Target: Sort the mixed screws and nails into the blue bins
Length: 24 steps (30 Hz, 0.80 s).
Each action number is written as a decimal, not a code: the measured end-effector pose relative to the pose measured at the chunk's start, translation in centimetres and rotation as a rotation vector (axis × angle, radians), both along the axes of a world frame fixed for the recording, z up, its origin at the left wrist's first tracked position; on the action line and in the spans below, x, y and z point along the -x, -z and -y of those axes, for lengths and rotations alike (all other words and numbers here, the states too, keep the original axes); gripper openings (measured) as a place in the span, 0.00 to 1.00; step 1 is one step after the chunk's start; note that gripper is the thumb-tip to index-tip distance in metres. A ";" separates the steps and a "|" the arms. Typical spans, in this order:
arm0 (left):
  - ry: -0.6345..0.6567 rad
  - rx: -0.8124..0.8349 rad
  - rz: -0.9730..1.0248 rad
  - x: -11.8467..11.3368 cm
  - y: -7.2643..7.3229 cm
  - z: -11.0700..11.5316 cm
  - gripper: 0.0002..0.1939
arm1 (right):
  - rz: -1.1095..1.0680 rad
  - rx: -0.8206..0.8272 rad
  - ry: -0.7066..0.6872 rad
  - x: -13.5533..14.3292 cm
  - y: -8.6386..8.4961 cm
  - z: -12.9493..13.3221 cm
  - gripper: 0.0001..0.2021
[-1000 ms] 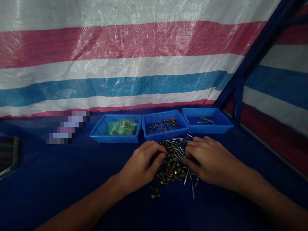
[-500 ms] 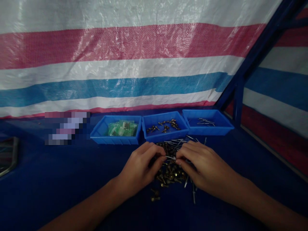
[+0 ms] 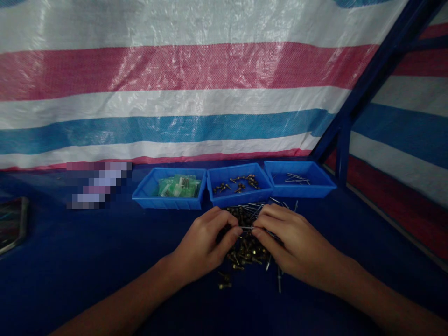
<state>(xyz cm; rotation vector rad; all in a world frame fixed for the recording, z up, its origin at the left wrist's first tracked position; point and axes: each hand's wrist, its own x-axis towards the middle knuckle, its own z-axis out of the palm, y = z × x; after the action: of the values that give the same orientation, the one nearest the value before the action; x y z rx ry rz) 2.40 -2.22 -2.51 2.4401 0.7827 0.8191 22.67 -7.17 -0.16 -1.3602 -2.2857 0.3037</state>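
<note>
A thin silver blind rivet (image 3: 247, 227) spans the gap between my two hands, lying about level. My left hand (image 3: 211, 238) pinches its left end between thumb and forefinger. At the other end, my right hand (image 3: 289, 235) is closed on it with thumb and fingertips. Beneath and around my fingers spreads a pile of brass-coloured hex-head screws (image 3: 250, 252), partly covered by the hands. Loose silver rivets (image 3: 279, 280) lie mixed in along the pile's right and back sides.
Behind the pile stand three blue trays: the left tray (image 3: 168, 203) holds green packets (image 3: 182, 185), the middle tray (image 3: 241, 196) some screws, the right tray (image 3: 301, 190) a few rivets. A phone-like device (image 3: 23, 224) lies far left. Striped sheeting (image 3: 196, 70) hangs behind.
My right hand has shifted slightly left along the rivet, so the fingertips of both hands are closer together. The view has moved a little.
</note>
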 end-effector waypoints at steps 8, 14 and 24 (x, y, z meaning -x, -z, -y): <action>0.032 -0.028 0.003 -0.1 0.1 0.0 0.10 | -0.124 -0.061 0.024 0.0 -0.6 0.0 0.08; -0.003 0.008 -0.004 0.0 -0.2 -0.1 0.06 | -0.213 -0.401 0.415 -4.6 -1.2 -2.1 0.05; 0.014 0.011 -0.090 -0.5 0.0 -0.3 0.05 | -0.047 -0.153 0.212 -3.3 0.4 -2.4 0.05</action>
<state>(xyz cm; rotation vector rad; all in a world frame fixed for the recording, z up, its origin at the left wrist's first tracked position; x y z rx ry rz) 2.87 -1.91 -2.47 2.4847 0.7997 0.7023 25.95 -4.82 -0.59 -1.4827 -2.0587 0.0889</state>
